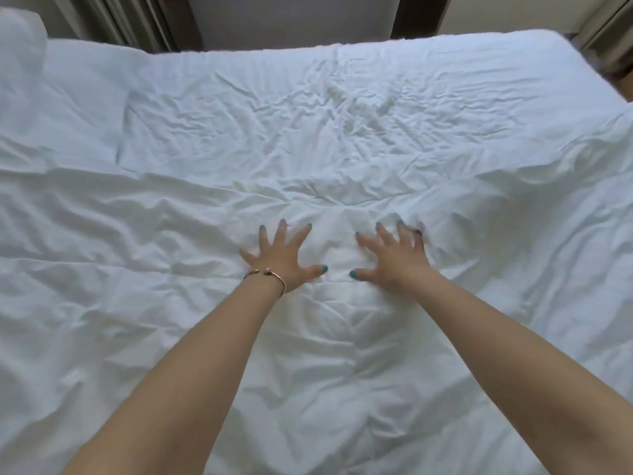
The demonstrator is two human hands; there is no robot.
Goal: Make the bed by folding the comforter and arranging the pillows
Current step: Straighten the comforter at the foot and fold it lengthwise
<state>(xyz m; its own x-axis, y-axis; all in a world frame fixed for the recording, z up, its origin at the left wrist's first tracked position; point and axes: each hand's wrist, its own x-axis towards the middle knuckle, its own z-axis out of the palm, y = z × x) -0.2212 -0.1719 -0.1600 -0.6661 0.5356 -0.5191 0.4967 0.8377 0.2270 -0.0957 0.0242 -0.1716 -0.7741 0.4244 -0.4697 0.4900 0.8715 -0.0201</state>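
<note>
Left hand [280, 257], right hand [390, 257] spread flat, pressing crumpled white comforter [137, 337] | risk: smoothing toward 12 o'clock bunches folded edge | white pillow [20, 39] at 10 o'clock, unarranged

White comforter [342, 371] across bed [274, 80]

Nothing here can be read: the white comforter [342, 337] and the bed sheet [274, 97] bear no lettering.

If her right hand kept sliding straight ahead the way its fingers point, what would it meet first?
Probably the far edge of the comforter, just beyond the right hand, then the wrinkled sheet. Nothing else shows in that line, though depth is hard to judge.
</note>
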